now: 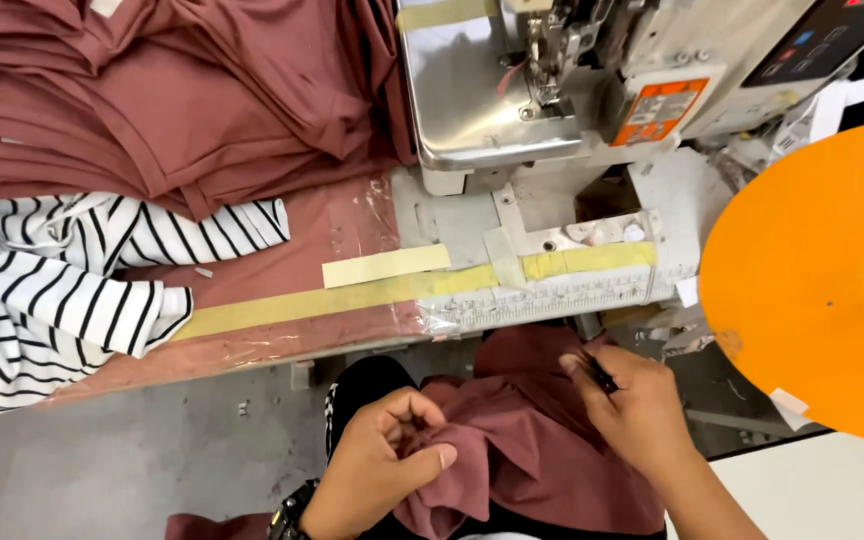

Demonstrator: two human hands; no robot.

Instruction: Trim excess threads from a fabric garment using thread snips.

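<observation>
- We see our left hand (384, 462) low in the view, over the lap; its fingers are curled in and the thumb presses down, so that a fold of the maroon cloth (522, 440) is bunched and pinched between them; that grip keeps the fabric gathered and raised rather than sliding off the knees.
- Our right hand (637, 410) sits just beside it, on the far side of the same cloth; its fingers are pressed together around a small dark tool (600, 375), most likely thread snips, though it is too small for us to be sure; the tip points toward the cloth edge, close to where the left hand holds it taut.
- The maroon cloth lies in the lap, below the table edge (282, 350) and apart from the sewing machine (552, 80); we judge it is held there because trimming needs both hands close to the body.
- On the table a stack of maroon pieces (152, 90) lies at the left, with striped black-and-white fabric (42, 280) in front of it, hanging over the edge.
- Strips of yellow tape (352, 295) and a ruler (562, 295) run across the table before the needle; they look like guides for lining up a seam.
- A large orange disc (812, 280) stands at the right, well apart from both hands.
</observation>
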